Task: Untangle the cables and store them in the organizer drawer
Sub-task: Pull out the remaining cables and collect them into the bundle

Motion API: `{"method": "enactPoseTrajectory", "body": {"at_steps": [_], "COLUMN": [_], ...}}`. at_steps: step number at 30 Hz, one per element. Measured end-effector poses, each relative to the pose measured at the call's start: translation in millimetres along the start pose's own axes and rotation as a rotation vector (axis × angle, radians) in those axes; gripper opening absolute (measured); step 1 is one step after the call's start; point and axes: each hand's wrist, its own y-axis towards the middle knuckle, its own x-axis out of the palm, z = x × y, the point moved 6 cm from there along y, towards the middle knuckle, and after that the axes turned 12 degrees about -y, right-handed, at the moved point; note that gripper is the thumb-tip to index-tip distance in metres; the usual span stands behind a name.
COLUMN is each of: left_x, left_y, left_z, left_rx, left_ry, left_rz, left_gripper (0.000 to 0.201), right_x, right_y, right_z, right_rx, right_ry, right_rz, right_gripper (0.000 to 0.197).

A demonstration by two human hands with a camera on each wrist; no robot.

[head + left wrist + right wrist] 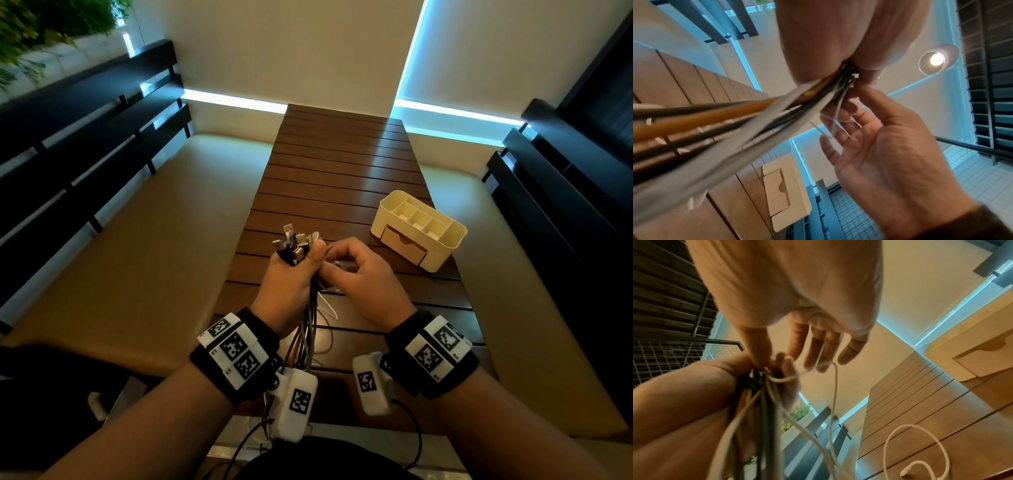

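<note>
Two bare hands meet over a slatted brown wooden table (335, 164): the left hand (287, 284) is fisted round a bundle of cables (310, 329), whose metal USB plugs (294, 241) stick up out of the top of the fist while the grey, black, orange and white cords hang below it toward the wrist. Just right of that grip, the right hand (359, 277) has its thumb and forefinger pinched at a thin white cable (835, 395) at the edge of the bundle, with the other fingers (818, 344) loosely spread; whether it truly holds the strand or only touches it, I cannot tell. One more white cable (918, 449) lies loose in a curl on the table below the hands. Beyond and to the right of the grip stands one cream organizer (455, 236) with several open compartments on top and one tan drawer (404, 245), closed, in its front. Each wrist wears a black band (435, 353) carrying white blocks printed with black square markers; no readable writing or brand shows anywhere. Cream benches (147, 240) flank the table, dark slatted rails (85, 144) run along both sides, a pale wall stands ahead, and one round lamp (937, 59) glows overhead.
</note>
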Motion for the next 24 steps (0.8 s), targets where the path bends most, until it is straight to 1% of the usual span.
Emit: {"method": "enactPoseTrajectory", "body": {"at_steps": [2, 3, 5, 6, 9, 12, 14, 16, 18, 19, 21, 23, 24], "left_x": [-3, -7, -17, -22, -42, -72, -84, -75, -50, -36, -11, 5, 9], "left_y": [1, 3, 8, 12, 23, 31, 32, 32, 27, 22, 8, -7, -13], "left_z": [5, 8, 18, 24, 49, 82, 99, 97, 74, 60, 32, 12, 7], "left_rx": [0.006, 0.007, 0.0, -0.007, 0.01, 0.083, 0.121, 0.1, 0.045, 0.011, -0.075, -0.15, -0.178], "left_ry": [-0.062, -0.089, -0.131, -0.155, -0.197, -0.182, -0.122, 0.019, 0.172, 0.216, 0.288, 0.362, 0.368], "left_rz": [0.049, 0.087, 0.136, 0.147, 0.202, 0.321, 0.349, 0.263, 0.12, 0.045, -0.102, -0.24, -0.282], "left_gripper": [0.022, 0.025, 0.029, 0.029, 0.027, 0.026, 0.024, 0.02, 0.014, 0.009, 0.008, 0.015, 0.02], "right_x": [8, 12, 18, 18, 12, 2, -7, -19, -27, -28, -26, -23, -23], "right_y": [-4, -8, -18, -23, -35, -43, -44, -41, -37, -35, -30, -26, -25], "right_z": [4, 6, 10, 12, 18, 22, 25, 27, 21, 16, 7, 2, 2], "right_rx": [0.024, 0.031, 0.022, 0.024, 0.066, 0.085, 0.115, 0.126, 0.096, 0.077, 0.047, 0.021, 0.022], "right_ry": [-0.009, -0.062, -0.195, -0.227, -0.185, -0.185, -0.172, -0.173, -0.204, -0.204, -0.198, -0.242, -0.271], "right_rz": [-0.163, -0.239, -0.32, -0.322, -0.286, -0.289, -0.242, -0.115, 0.01, 0.048, 0.074, 0.069, 0.063], "right_gripper": [0.015, 0.015, 0.018, 0.021, 0.025, 0.018, 0.015, 0.014, 0.013, 0.013, 0.014, 0.012, 0.013]}}
